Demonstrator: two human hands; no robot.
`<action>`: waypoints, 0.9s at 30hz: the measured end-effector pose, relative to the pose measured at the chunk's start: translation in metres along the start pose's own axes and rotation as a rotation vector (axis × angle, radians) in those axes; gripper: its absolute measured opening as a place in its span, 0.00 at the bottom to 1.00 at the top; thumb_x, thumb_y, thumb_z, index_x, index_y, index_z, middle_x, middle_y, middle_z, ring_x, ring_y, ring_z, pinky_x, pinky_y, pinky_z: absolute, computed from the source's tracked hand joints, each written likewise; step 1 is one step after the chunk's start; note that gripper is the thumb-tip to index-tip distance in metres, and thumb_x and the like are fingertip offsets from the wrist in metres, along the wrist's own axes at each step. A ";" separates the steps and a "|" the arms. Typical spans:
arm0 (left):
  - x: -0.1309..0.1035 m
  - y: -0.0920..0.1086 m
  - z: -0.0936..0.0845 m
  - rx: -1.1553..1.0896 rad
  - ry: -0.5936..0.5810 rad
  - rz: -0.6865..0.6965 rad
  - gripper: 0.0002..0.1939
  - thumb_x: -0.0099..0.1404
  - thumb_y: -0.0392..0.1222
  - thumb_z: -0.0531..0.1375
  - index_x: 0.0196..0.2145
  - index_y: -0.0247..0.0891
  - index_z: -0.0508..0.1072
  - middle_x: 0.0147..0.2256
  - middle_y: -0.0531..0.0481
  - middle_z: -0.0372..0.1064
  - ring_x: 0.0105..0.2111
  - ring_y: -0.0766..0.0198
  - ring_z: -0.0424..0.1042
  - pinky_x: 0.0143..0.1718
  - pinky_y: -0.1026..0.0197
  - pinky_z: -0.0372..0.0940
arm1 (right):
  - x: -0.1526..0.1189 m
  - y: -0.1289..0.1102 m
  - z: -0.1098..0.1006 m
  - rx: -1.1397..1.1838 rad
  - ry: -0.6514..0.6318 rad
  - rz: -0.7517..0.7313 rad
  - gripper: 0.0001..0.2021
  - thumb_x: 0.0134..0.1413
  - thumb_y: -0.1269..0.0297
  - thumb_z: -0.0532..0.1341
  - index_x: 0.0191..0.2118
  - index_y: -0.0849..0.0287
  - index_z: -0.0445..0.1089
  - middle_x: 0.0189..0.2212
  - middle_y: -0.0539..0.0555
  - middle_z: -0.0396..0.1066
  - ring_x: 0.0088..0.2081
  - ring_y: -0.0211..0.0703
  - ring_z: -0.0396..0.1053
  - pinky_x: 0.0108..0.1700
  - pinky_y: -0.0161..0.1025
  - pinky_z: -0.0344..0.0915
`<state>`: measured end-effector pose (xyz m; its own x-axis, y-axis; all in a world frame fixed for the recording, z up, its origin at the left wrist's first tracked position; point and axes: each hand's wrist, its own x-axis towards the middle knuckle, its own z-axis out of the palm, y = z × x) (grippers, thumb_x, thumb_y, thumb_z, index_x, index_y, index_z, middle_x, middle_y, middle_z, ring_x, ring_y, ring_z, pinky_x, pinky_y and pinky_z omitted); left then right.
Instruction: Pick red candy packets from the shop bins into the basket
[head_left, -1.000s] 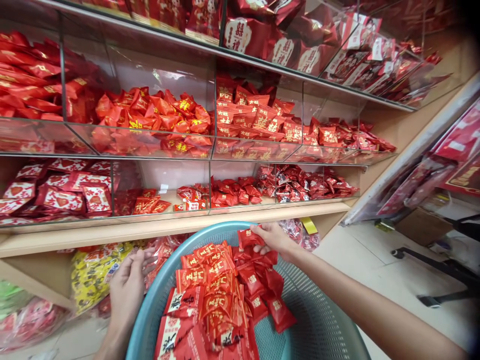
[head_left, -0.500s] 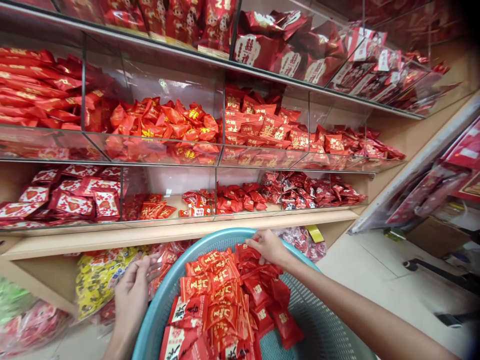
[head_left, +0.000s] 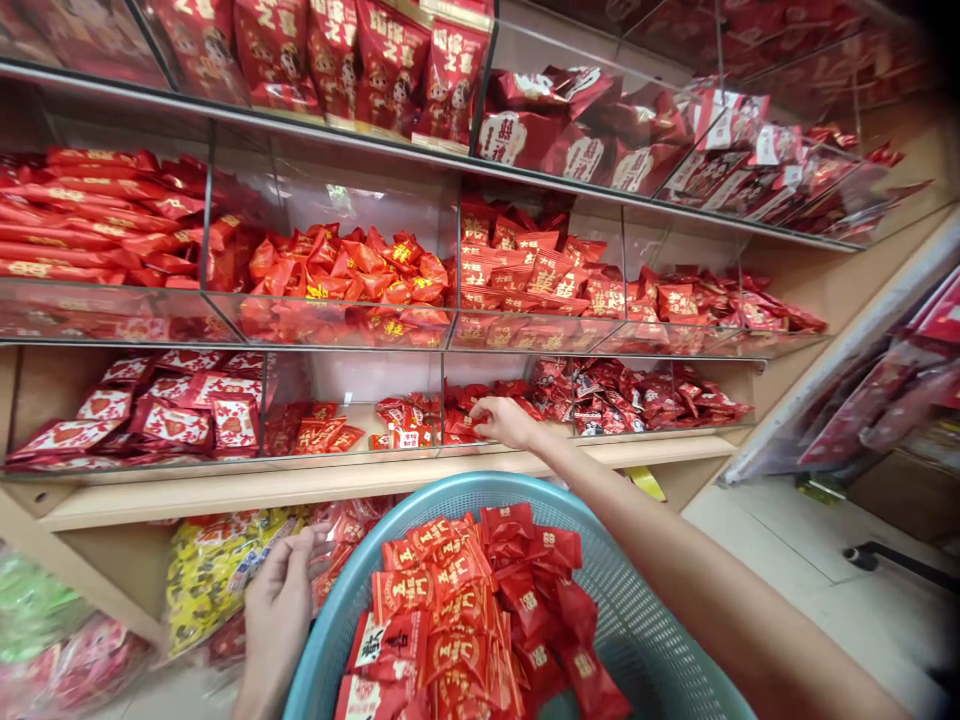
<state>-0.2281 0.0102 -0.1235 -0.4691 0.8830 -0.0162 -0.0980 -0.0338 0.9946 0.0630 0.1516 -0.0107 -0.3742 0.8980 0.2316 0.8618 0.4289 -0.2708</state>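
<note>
My right hand [head_left: 504, 422] reaches over the front edge of a lower shelf compartment, its fingers bent down at a pile of small red packets [head_left: 459, 400]. Whether its fingertips hold a packet is too small to tell. My left hand [head_left: 281, 590] is beside the left rim of a teal plastic basket [head_left: 337, 590], palm turned inward, fingers loosely spread with nothing in them. In the basket, orange-red packets [head_left: 457, 590] are stacked in rows at the left, and darker red packets [head_left: 536, 600] lie loosely to their right.
Above, clear-fronted shelves [head_left: 337, 318] hold more red packets, with dividers between compartments. A yellow bag [head_left: 210, 575] and pink bags [head_left: 75, 650] lie below at the left. A black chair leg [head_left: 892, 558] stands on the floor at the right.
My right hand has moved from the basket's far rim up and forward to the lower shelf. My left hand stays beside the basket. The view has shifted slightly.
</note>
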 end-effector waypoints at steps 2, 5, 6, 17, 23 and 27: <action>0.001 -0.002 -0.001 0.012 -0.011 0.001 0.21 0.50 0.59 0.59 0.33 0.38 0.71 0.39 0.51 0.70 0.39 0.59 0.69 0.41 0.58 0.67 | 0.012 0.002 0.011 -0.009 -0.027 -0.012 0.15 0.44 0.71 0.59 0.42 0.61 0.70 0.41 0.53 0.72 0.39 0.39 0.69 0.39 0.31 0.61; 0.003 -0.005 -0.003 0.033 -0.022 0.007 0.22 0.51 0.60 0.58 0.33 0.38 0.71 0.39 0.50 0.70 0.39 0.59 0.69 0.42 0.57 0.66 | 0.020 0.004 0.018 -0.038 -0.082 -0.013 0.23 0.40 0.72 0.60 0.48 0.60 0.67 0.47 0.53 0.69 0.46 0.41 0.67 0.45 0.31 0.60; 0.003 -0.005 -0.003 0.040 -0.025 0.012 0.22 0.51 0.60 0.58 0.33 0.38 0.71 0.39 0.50 0.70 0.39 0.59 0.69 0.42 0.57 0.66 | 0.022 0.005 0.018 -0.055 -0.106 -0.006 0.25 0.39 0.72 0.60 0.49 0.59 0.66 0.48 0.53 0.69 0.47 0.43 0.66 0.46 0.31 0.60; 0.000 0.002 -0.001 0.079 -0.018 0.013 0.23 0.51 0.61 0.57 0.33 0.38 0.71 0.39 0.50 0.70 0.39 0.58 0.69 0.43 0.56 0.65 | 0.031 -0.007 0.013 -0.249 -0.257 0.117 0.30 0.34 0.71 0.62 0.51 0.58 0.65 0.49 0.59 0.67 0.48 0.55 0.64 0.43 0.41 0.63; -0.001 0.004 0.000 0.066 0.002 0.009 0.22 0.50 0.60 0.58 0.32 0.38 0.71 0.37 0.51 0.71 0.39 0.58 0.69 0.41 0.57 0.66 | 0.026 -0.006 0.012 -0.275 -0.192 0.100 0.28 0.37 0.72 0.61 0.51 0.58 0.64 0.48 0.59 0.67 0.48 0.52 0.64 0.43 0.40 0.63; -0.001 0.002 0.001 0.058 -0.002 0.013 0.22 0.50 0.60 0.59 0.32 0.38 0.71 0.38 0.51 0.70 0.38 0.59 0.69 0.41 0.57 0.66 | 0.019 -0.005 0.005 -0.262 -0.127 0.064 0.28 0.39 0.70 0.60 0.52 0.59 0.62 0.48 0.59 0.66 0.48 0.50 0.64 0.45 0.39 0.61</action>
<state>-0.2274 0.0100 -0.1215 -0.4681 0.8836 -0.0028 -0.0409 -0.0185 0.9990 0.0495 0.1671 -0.0093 -0.3416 0.9346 0.0989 0.9380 0.3457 -0.0270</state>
